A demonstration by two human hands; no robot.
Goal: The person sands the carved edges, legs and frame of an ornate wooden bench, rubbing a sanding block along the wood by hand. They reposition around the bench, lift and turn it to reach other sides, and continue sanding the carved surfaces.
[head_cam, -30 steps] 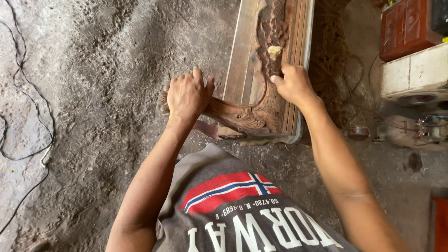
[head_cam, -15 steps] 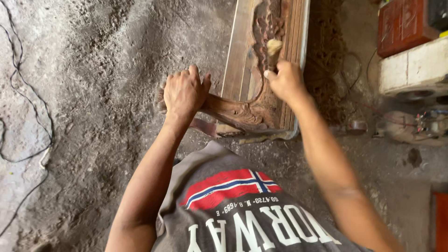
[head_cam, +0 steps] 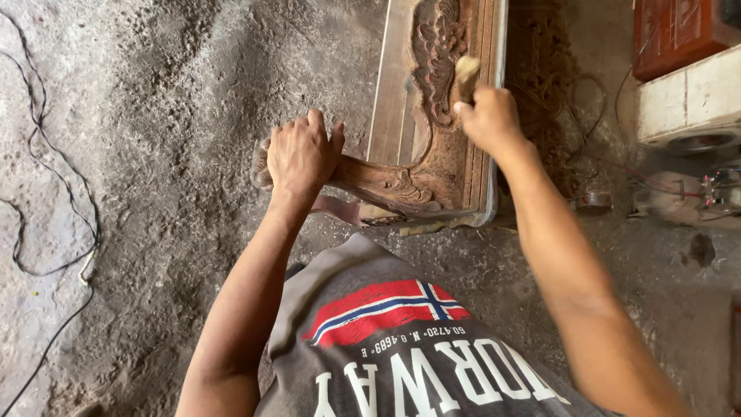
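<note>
I note the left hand [head_cam: 302,157] clenched on the carved wooden frame's [head_cam: 432,147] projecting arm; the right hand [head_cam: 488,117] grasps a small pale tool [head_cam: 466,73] against the carving.

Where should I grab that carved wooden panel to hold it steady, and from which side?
Probably by the curved arm sticking out of the carved wooden panel at its near left corner, coming from the left. That arm is narrow and rounded enough to wrap fingers around, while the rest is broad and flat. The left hand already clasps it there; the right hand holds a small pale tool on the carving.
</note>
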